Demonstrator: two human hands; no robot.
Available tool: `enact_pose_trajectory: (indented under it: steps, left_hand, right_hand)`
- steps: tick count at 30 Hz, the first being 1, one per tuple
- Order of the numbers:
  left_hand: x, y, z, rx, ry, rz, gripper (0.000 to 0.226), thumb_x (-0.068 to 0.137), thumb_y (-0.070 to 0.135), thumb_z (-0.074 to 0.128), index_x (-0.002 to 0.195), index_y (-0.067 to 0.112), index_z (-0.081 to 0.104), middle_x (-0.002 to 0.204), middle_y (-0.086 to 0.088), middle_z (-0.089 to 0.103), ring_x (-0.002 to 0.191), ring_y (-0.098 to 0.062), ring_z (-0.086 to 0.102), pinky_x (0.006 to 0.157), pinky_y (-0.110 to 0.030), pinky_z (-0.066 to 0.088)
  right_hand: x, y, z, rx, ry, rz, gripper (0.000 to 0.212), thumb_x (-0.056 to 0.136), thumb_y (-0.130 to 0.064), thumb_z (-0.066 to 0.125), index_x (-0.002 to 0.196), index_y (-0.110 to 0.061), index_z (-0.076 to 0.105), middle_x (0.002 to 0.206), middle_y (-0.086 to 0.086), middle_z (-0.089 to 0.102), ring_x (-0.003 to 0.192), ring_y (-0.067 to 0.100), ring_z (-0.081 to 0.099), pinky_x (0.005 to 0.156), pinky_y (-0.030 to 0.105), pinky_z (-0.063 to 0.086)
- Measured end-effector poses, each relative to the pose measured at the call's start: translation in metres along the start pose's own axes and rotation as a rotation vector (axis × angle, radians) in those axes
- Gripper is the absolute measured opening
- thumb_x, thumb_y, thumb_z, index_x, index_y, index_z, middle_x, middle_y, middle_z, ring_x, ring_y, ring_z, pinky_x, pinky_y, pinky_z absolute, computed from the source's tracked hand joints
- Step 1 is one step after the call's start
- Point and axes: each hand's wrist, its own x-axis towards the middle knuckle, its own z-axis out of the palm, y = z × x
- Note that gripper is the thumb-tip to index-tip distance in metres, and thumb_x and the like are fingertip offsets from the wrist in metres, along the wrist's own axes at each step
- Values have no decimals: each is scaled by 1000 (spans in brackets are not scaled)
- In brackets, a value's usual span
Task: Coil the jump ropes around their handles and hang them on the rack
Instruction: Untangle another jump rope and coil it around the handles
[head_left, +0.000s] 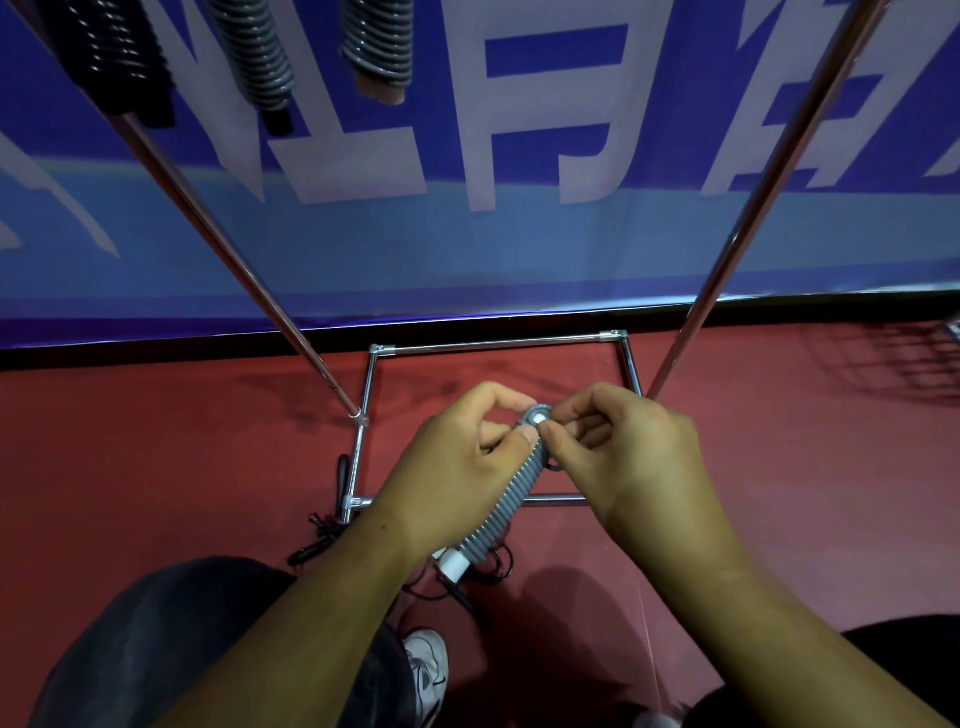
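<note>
— How is the light?
— Dim, with a cool blue cast over the banner (519, 249). Thin bright glints run along the rack poles (213, 228).
— Any shadows?
— Soft ones on the red floor (156, 441), beside the rack base (498, 343). The lower corners go nearly black.
— And sharpness?
— The left hand (457, 467), right hand (623, 457) and grey jump rope (509, 499) are crisp. The hung coils (260, 52) at the top edge look soft, and the poles splay outward from lens distortion.

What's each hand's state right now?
Left hand: closed, gripping the coiled grey jump rope near its upper end.
Right hand: closed, pinching the top end of the same coil.
</note>
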Motion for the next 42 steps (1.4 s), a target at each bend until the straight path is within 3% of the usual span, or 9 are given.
enact_pose_trajectory:
  steps: [6,14,17,20,24,28,32,36,42]
  left_hand:
    - [-1,4,-1,-3,-8,27,12,101,25,60,105,35,62,81,-6,78,66,-41,62,74,-58,54]
    - [-4,4,2,59,-1,54,16,102,19,57,104,35,60,83,7,79,67,-28,65,67,-39,53]
    - [-6,5,3,86,-4,66,15,102,16,57,106,29,63,83,9,79,55,-4,59,59,-21,45]
    - [-4,5,2,58,-6,65,15,102,14,59,108,27,64,86,10,79,73,-6,72,69,-26,53]
    - [-2,4,1,-5,6,54,18,102,14,60,107,31,63,90,6,80,89,-26,76,88,-49,58]
    - [-1,2,-2,134,-36,86,29,100,21,64,119,40,53,100,15,78,92,-2,74,93,-37,57]
    - [-3,2,-3,261,-56,92,36,98,30,66,122,50,47,112,17,76,98,2,71,93,-34,56]
    - [-4,1,-5,458,-94,119,36,98,39,64,125,50,43,120,23,72,108,-7,69,98,-35,51]
    - [-6,-1,-3,711,-110,204,32,101,48,54,126,50,33,131,26,65,114,-11,63,97,-23,31]
  right_hand:
    - [-5,0,5,-34,105,-103,14,80,-18,82,76,-20,69,67,-9,65,69,10,63,65,21,49]
    - [-6,3,9,-35,129,-129,18,82,-12,80,71,-15,66,67,-7,63,63,11,60,62,25,46]
    - [-6,5,11,-64,109,-116,19,83,-13,79,71,-16,64,65,-7,63,62,11,61,61,27,46]
    - [-7,1,8,-7,116,-31,19,85,-17,79,72,-20,66,63,-9,66,65,9,64,60,21,47]
    - [1,1,-1,232,-24,178,11,88,-26,78,95,-23,70,69,-1,72,63,9,71,65,23,57]
    - [8,-2,-11,461,-207,389,11,95,-19,70,90,-12,76,71,11,73,64,21,71,67,36,63]
    - [13,-3,-19,364,-266,388,12,93,-12,70,84,-9,77,71,18,70,65,22,67,75,42,62]
    - [17,2,-29,254,-391,378,13,90,-7,70,81,-13,78,69,6,69,67,16,63,80,51,59]
    - [18,6,-35,49,-495,258,13,91,-14,73,79,-18,75,71,2,70,63,15,62,62,35,60]
